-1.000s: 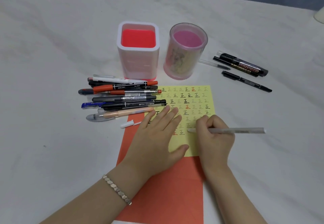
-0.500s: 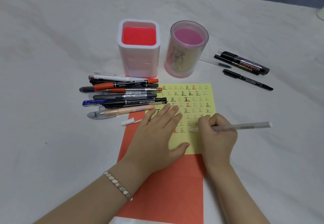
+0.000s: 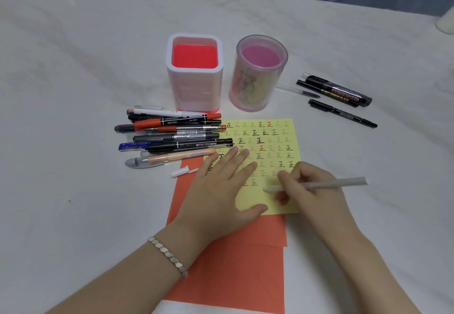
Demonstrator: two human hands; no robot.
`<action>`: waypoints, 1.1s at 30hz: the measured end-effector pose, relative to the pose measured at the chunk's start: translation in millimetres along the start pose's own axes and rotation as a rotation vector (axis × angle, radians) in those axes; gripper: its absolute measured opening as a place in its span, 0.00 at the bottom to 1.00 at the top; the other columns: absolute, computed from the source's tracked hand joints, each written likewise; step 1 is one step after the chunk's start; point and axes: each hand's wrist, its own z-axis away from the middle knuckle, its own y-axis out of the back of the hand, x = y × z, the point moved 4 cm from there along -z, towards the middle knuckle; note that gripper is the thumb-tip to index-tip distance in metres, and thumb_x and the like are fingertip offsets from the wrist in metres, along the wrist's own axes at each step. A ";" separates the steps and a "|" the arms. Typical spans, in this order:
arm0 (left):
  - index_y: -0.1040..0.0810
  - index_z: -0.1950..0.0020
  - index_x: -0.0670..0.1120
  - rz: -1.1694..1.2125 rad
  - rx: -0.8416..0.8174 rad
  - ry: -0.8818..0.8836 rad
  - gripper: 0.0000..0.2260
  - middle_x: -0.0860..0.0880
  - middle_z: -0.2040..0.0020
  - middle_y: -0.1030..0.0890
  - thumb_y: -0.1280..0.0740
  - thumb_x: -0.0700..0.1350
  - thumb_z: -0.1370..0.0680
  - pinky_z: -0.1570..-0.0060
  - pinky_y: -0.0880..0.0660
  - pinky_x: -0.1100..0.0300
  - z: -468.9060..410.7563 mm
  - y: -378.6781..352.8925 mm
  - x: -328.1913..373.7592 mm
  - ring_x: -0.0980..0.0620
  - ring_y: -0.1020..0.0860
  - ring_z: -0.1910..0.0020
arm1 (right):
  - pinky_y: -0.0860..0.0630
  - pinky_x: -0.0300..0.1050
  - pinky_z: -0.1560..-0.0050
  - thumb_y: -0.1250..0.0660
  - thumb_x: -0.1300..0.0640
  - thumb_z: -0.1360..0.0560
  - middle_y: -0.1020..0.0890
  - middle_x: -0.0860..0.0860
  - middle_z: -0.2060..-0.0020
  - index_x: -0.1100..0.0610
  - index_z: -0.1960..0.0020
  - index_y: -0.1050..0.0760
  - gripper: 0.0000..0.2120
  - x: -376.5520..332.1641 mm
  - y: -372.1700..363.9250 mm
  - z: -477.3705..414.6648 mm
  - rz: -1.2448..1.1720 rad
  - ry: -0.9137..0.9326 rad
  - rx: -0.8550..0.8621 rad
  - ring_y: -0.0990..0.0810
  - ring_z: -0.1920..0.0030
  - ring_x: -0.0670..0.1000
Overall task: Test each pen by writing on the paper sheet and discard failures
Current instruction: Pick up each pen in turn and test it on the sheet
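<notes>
Left hand [image 3: 221, 188] lies flat, fingers straight and spread, pressing down the left side of the yellow sheet [image 3: 277, 146]. Right hand [image 3: 312, 191] grips a pale pen [image 3: 339, 183] between thumb and fingers. Its barrel points off to the right and its tip sits low over the bare lower part of the sheet, just right of the last mark in the bottom row; contact is too fine to call. Rows of small marks in black, grey and a few red fill the upper sheet. The sheet sits on orange paper [image 3: 233, 264] on the white cloth [image 3: 73, 92]. To the left, a pile of pens [image 3: 177, 139] lies side by side, some tips over the sheet's edge, with a white cap [image 3: 180, 172] just below them. Behind, a square holder [image 3: 195, 87] and a round holder [image 3: 255, 87] stand upright, side by side. Off right, a whiteboard marker [image 3: 339, 92] and a slim black pen [image 3: 342, 113] lie apart from the pile. There's a bracelet [image 3: 169, 256] on the left wrist
</notes>
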 end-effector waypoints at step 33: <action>0.19 0.55 0.44 -0.122 0.133 0.117 0.04 0.48 0.60 0.21 0.30 0.42 0.28 0.67 0.27 0.52 25.1 59.5 -45.2 0.45 0.26 0.64 | 0.31 0.43 0.65 0.31 0.56 0.28 0.24 0.61 0.72 0.54 0.71 0.28 0.14 -10.6 1.6 27.4 -0.096 0.004 0.031 0.28 0.71 0.49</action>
